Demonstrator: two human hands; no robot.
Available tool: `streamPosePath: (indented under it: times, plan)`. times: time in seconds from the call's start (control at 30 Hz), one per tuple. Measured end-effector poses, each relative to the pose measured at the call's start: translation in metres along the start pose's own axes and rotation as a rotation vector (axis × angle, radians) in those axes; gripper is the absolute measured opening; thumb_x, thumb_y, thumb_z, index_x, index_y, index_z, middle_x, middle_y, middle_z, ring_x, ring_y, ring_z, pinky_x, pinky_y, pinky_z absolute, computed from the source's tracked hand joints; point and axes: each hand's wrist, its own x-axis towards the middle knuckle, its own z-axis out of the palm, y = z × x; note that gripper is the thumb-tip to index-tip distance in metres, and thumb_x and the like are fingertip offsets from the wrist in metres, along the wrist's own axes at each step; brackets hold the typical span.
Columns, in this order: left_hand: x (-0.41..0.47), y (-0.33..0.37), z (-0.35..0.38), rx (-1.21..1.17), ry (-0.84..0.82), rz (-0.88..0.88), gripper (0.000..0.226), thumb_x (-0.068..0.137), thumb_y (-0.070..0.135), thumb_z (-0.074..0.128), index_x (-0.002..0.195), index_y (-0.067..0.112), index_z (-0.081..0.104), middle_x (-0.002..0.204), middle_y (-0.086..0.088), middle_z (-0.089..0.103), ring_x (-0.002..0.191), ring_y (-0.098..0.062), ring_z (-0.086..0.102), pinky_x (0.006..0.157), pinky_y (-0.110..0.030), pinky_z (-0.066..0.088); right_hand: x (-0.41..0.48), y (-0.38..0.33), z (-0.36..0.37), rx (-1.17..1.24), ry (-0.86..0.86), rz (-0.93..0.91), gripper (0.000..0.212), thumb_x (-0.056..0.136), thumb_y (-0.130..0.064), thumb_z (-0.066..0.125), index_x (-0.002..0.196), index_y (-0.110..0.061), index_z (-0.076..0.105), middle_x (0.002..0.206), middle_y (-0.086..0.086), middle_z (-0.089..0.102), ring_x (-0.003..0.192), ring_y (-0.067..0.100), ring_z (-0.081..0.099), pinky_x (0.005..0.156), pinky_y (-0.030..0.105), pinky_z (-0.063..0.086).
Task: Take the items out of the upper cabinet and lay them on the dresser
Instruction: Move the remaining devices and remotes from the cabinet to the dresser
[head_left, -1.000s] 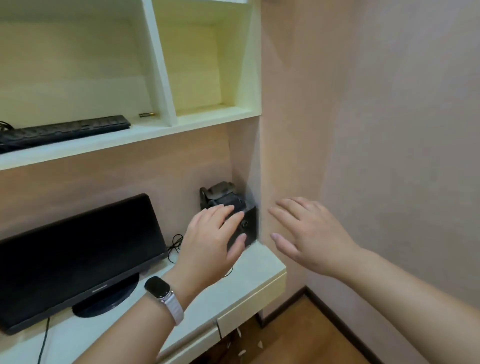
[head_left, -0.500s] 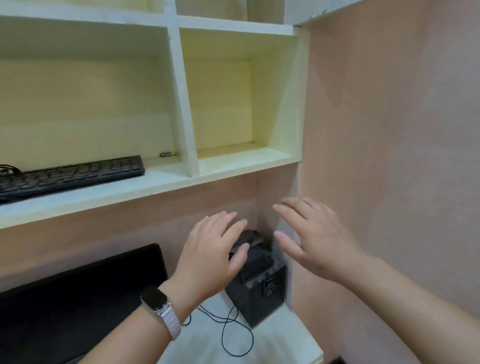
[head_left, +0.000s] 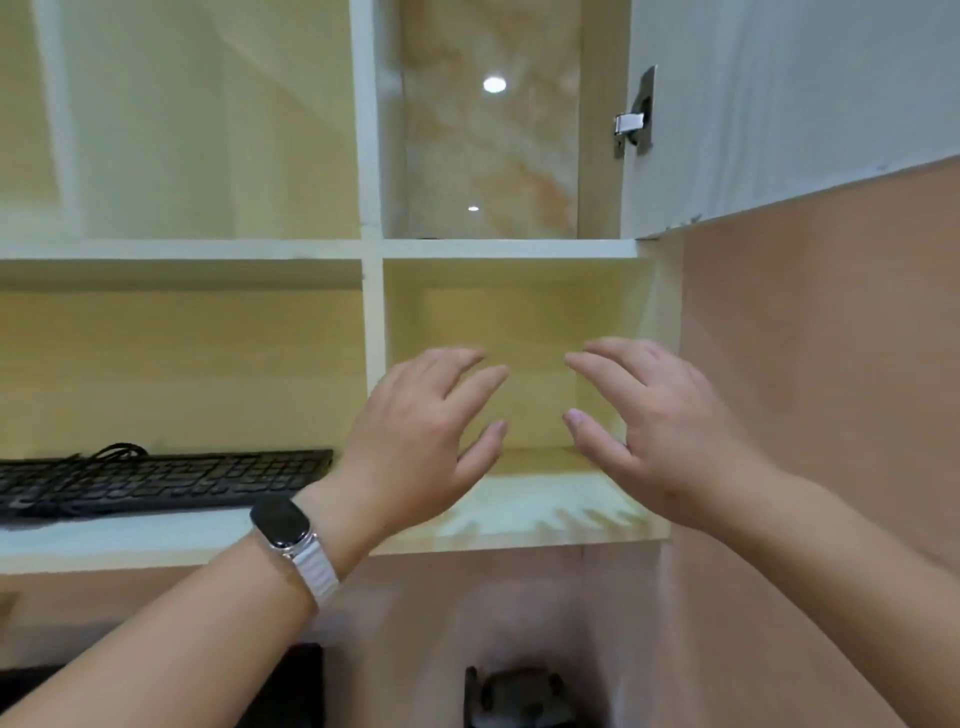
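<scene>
My left hand (head_left: 415, 436), with a watch on its wrist, and my right hand (head_left: 654, 431) are both raised in front of the lower right shelf compartment (head_left: 519, 499), fingers spread, holding nothing. Above it is the upper cabinet compartment (head_left: 488, 156) with a glossy marbled back panel; its door (head_left: 753, 114) stands open to the right on a metal hinge (head_left: 631, 124). I see no item inside from this low angle. A black box-like item (head_left: 519, 696) shows at the bottom edge, below the shelf.
A black keyboard (head_left: 156, 480) with its cable lies on the left shelf. A dark monitor top (head_left: 296, 686) peeks in at the bottom. A pink wall (head_left: 831, 415) closes the right side. White dividers (head_left: 371, 322) split the shelves.
My view has tilted upward from the dresser top to the shelves and upper cabinet. Both hands rose from beside the black box to shelf height, still open.
</scene>
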Motion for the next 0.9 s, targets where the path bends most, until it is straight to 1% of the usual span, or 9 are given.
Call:
streamPosePath:
  times: [0.17, 0.27, 0.33, 0.4, 0.47, 0.6, 0.73, 0.83, 0.9]
  plan:
    - [0.075, -0.042, -0.036, 0.077, 0.039, 0.137, 0.042, 0.091, 0.034, 0.057, 0.125, 0.010, 0.063, 0.125, -0.014, 0.062, 0.113, -0.032, 0.059, 0.092, -0.044, 0.050, 0.059, 0.019, -0.006, 0.029, 0.067, -0.083, 0.056, 0.091, -0.048, 0.041, 0.126, -0.010, 0.061, 0.126, 0.012, 0.061, 0.116, 0.033, 0.056, 0.092, 0.045, 0.047]
    - [0.122, -0.065, -0.057, 0.124, -0.020, 0.163, 0.042, 0.091, 0.033, 0.055, 0.125, 0.010, 0.061, 0.122, -0.012, 0.062, 0.109, -0.031, 0.059, 0.090, -0.042, 0.050, 0.092, 0.024, -0.014, 0.056, 0.095, -0.105, 0.055, 0.091, -0.047, 0.039, 0.125, -0.009, 0.060, 0.124, 0.012, 0.061, 0.114, 0.034, 0.055, 0.092, 0.046, 0.048]
    - [0.148, -0.074, -0.064, 0.152, -0.114, 0.155, 0.039, 0.091, 0.031, 0.058, 0.126, 0.013, 0.061, 0.122, -0.010, 0.062, 0.108, -0.031, 0.059, 0.087, -0.037, 0.049, 0.115, 0.023, -0.020, 0.097, 0.089, -0.070, 0.051, 0.094, -0.045, 0.041, 0.128, -0.011, 0.058, 0.128, 0.009, 0.058, 0.118, 0.030, 0.051, 0.094, 0.045, 0.046]
    - [0.169, -0.080, -0.065, 0.209, -0.271, 0.130, 0.040, 0.093, 0.033, 0.060, 0.130, 0.019, 0.057, 0.127, -0.004, 0.059, 0.113, -0.028, 0.057, 0.086, -0.031, 0.043, 0.138, 0.021, -0.024, 0.123, 0.024, 0.003, 0.046, 0.096, -0.043, 0.044, 0.133, -0.017, 0.052, 0.133, 0.004, 0.053, 0.123, 0.024, 0.045, 0.097, 0.044, 0.043]
    - [0.189, -0.084, -0.064, 0.324, -0.456, 0.109, 0.042, 0.095, 0.039, 0.055, 0.134, 0.025, 0.050, 0.130, 0.001, 0.055, 0.115, -0.025, 0.056, 0.085, -0.032, 0.045, 0.166, 0.020, -0.026, 0.124, -0.068, 0.071, 0.047, 0.096, -0.045, 0.043, 0.136, -0.022, 0.048, 0.134, 0.001, 0.050, 0.124, 0.021, 0.043, 0.098, 0.044, 0.043]
    - [0.216, -0.079, -0.054, 0.495, -0.708, 0.102, 0.045, 0.097, 0.042, 0.048, 0.139, 0.027, 0.042, 0.130, -0.002, 0.056, 0.112, -0.026, 0.057, 0.081, -0.035, 0.046, 0.210, 0.020, -0.020, 0.166, -0.352, 0.215, 0.048, 0.093, -0.045, 0.044, 0.137, -0.026, 0.048, 0.136, 0.002, 0.053, 0.115, 0.024, 0.053, 0.093, 0.040, 0.048]
    - [0.223, -0.079, -0.044, 0.580, -0.852, 0.039, 0.043, 0.097, 0.048, 0.042, 0.134, 0.027, 0.050, 0.118, -0.004, 0.063, 0.103, -0.029, 0.061, 0.080, -0.036, 0.051, 0.227, 0.015, -0.005, 0.165, -0.533, 0.218, 0.043, 0.091, -0.043, 0.044, 0.128, -0.025, 0.056, 0.125, 0.004, 0.062, 0.108, 0.026, 0.057, 0.094, 0.039, 0.048]
    - [0.224, -0.080, -0.038, 0.616, -0.919, 0.004, 0.033, 0.098, 0.039, 0.043, 0.125, 0.027, 0.059, 0.111, -0.002, 0.066, 0.097, -0.026, 0.062, 0.063, -0.029, 0.041, 0.228, 0.015, 0.000, 0.247, -0.596, 0.232, 0.038, 0.091, -0.040, 0.044, 0.121, -0.026, 0.061, 0.117, 0.003, 0.064, 0.103, 0.025, 0.058, 0.095, 0.039, 0.048]
    - [0.225, -0.080, -0.036, 0.627, -0.946, -0.025, 0.031, 0.097, 0.035, 0.043, 0.119, 0.026, 0.063, 0.108, -0.002, 0.067, 0.094, -0.026, 0.063, 0.060, -0.028, 0.038, 0.227, 0.017, 0.001, 0.296, -0.641, 0.240, 0.036, 0.091, -0.038, 0.042, 0.118, -0.024, 0.063, 0.113, 0.004, 0.065, 0.103, 0.026, 0.058, 0.093, 0.037, 0.047]
